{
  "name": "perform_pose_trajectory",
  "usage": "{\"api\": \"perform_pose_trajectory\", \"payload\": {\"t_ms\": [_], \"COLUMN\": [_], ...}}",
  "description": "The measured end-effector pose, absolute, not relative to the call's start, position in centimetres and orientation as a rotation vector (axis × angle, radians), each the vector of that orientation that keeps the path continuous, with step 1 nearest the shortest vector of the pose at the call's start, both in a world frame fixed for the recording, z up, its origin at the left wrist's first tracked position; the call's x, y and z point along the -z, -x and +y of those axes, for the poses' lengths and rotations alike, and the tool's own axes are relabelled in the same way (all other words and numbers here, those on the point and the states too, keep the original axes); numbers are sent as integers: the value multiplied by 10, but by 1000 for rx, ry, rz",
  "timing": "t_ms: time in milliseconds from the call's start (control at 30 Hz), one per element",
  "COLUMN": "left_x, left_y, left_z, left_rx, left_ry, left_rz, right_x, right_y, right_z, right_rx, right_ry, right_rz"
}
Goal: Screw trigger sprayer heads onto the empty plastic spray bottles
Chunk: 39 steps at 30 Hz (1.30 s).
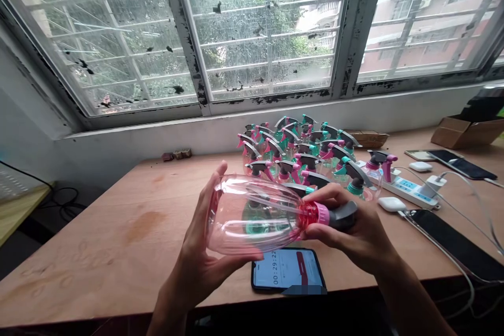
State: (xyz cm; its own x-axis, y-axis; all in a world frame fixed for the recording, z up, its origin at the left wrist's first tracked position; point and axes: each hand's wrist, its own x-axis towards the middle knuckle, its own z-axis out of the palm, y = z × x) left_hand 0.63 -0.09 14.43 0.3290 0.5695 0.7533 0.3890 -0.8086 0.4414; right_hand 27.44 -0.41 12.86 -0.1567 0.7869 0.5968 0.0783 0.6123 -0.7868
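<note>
A clear pink spray bottle (pixel 236 220) lies sideways in the air between my two hands, above the front of the table. My left hand (pixel 200 252) cups the bottle's base, thumb below and fingers behind it. Around the pink collar and dark grey spray head at the right end, my right hand (pixel 354 231) is closed. A straw shows inside the see-through body. Just behind stand several spray bottles (pixel 289 168) with pink or teal triggers, packed close together; a green one is partly seen through the held bottle.
Below the bottle lies a phone (pixel 289 273) with a running timer. To the right are a power strip (pixel 409 191), white charging cases (pixel 391 204), cables and a dark phone (pixel 457 241). A cardboard box (pixel 466 131) stands at the back right, under the windows.
</note>
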Motion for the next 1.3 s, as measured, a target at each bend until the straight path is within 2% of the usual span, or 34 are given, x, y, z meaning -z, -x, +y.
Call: {"api": "perform_pose_trajectory", "payload": {"t_ms": [200,500,667,933,1300], "left_x": [-141,-147,-147,-140,-144], "left_y": [-8,-10,-11,-2,4], "left_z": [0,-8,-5,-4,-1], "left_rx": [-1505,-1543,-1583,-1418,-1439], "left_ry": [-2385,-2368,-2269,-2261,-2417], "left_rz": [694,971,942,777,898], "right_x": [-127,-124,-116,-123,-127], "right_y": [-274,-271,-274,-274,-274], "right_z": [-4,-3,-4,-3,-3], "right_rx": [-778,-501,-369,-510,-531], "right_ry": [691,666,620,624,697], "right_rz": [-1579,-1666,-1673,-1682,-1736]}}
